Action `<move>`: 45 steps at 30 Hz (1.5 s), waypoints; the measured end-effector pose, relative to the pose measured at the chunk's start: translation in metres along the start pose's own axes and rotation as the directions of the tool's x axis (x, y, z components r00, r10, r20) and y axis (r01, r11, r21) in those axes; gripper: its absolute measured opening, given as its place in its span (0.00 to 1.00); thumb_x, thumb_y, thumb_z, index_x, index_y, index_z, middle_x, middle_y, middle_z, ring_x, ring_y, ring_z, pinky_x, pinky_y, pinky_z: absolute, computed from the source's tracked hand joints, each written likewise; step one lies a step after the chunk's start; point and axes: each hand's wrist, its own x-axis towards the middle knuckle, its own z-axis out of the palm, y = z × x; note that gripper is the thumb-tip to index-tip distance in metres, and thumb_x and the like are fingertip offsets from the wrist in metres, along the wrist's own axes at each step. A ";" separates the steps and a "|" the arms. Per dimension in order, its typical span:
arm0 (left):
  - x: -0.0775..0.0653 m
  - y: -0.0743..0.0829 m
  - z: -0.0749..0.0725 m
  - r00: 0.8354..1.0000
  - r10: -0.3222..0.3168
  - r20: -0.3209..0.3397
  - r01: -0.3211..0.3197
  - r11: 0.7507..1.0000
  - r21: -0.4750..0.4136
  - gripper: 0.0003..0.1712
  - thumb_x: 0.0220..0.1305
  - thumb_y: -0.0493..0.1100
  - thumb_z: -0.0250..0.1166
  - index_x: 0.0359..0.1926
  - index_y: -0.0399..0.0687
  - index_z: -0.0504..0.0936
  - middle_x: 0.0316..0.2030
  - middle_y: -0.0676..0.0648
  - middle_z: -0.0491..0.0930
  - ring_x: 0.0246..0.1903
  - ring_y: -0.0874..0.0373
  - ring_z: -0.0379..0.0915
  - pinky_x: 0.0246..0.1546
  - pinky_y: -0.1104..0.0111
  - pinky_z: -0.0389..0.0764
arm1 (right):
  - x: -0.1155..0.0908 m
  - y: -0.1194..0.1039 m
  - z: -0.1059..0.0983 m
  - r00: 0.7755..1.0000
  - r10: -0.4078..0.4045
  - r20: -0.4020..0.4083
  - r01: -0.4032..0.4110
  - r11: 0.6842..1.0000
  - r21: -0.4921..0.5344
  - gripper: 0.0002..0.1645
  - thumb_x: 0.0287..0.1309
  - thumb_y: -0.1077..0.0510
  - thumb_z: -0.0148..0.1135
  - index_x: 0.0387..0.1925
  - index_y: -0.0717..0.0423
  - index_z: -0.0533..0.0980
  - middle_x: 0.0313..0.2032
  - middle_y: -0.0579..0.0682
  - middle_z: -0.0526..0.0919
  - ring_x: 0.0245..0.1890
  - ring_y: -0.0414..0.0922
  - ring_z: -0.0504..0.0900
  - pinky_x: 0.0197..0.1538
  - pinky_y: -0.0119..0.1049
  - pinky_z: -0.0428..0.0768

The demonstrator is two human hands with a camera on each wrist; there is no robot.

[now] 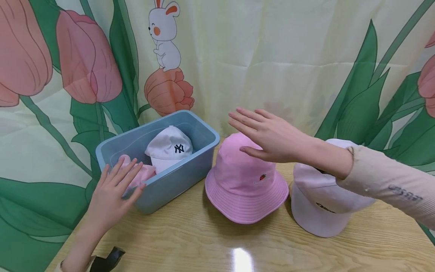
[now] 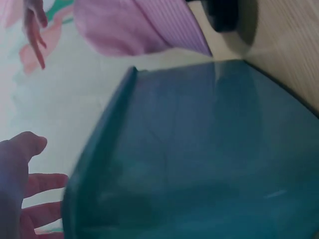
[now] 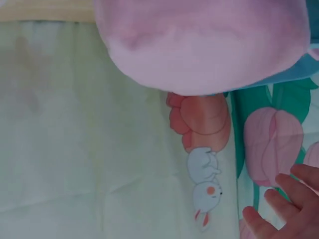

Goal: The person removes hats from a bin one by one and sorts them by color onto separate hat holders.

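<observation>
My left hand, fingers spread, hovers at the near left corner of a blue plastic bin; whether it touches the rim, I cannot tell. Inside lie a white baseball cap with a dark NY logo and a soft pink item, partly hidden by my fingers. With its fingers straight, my right hand is over a pink bucket hat bearing a small strawberry-like patch. That hat stands brim down on the table. Under my right forearm sits a pale cap with dark lettering, its top partly covered. Neither hand holds anything.
The wooden table carries the bin at left and both hats to its right. Behind it hangs a pale curtain printed with tulips and a rabbit. A black device shows beside my left wrist.
</observation>
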 end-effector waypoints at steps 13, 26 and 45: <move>-0.020 -0.021 0.011 0.985 -0.170 0.002 0.170 0.985 0.031 0.28 0.63 0.57 0.49 0.59 0.47 0.69 0.58 0.37 0.68 0.63 0.40 0.54 0.62 0.40 0.40 | 0.118 -0.003 0.002 0.994 -0.035 0.105 0.041 0.998 -0.055 0.33 0.59 0.49 0.50 0.64 0.54 0.58 0.64 0.51 0.62 0.64 0.49 0.59 0.53 0.45 0.71; -0.028 -0.026 0.020 0.974 -0.228 -0.008 0.228 0.973 0.041 0.29 0.64 0.56 0.46 0.59 0.45 0.67 0.57 0.35 0.68 0.65 0.42 0.50 0.61 0.39 0.39 | 0.221 -0.012 0.049 0.976 0.095 0.195 -0.090 0.995 -0.034 0.22 0.63 0.55 0.43 0.57 0.51 0.66 0.56 0.50 0.71 0.57 0.47 0.65 0.55 0.40 0.70; -0.028 -0.025 0.022 0.965 -0.259 -0.028 0.260 0.965 0.017 0.29 0.64 0.55 0.46 0.57 0.39 0.69 0.48 0.34 0.73 0.64 0.42 0.49 0.60 0.38 0.45 | 0.241 -0.027 0.137 0.962 0.004 0.274 0.098 0.929 -0.357 0.21 0.66 0.55 0.39 0.60 0.46 0.63 0.60 0.44 0.67 0.59 0.45 0.60 0.59 0.43 0.65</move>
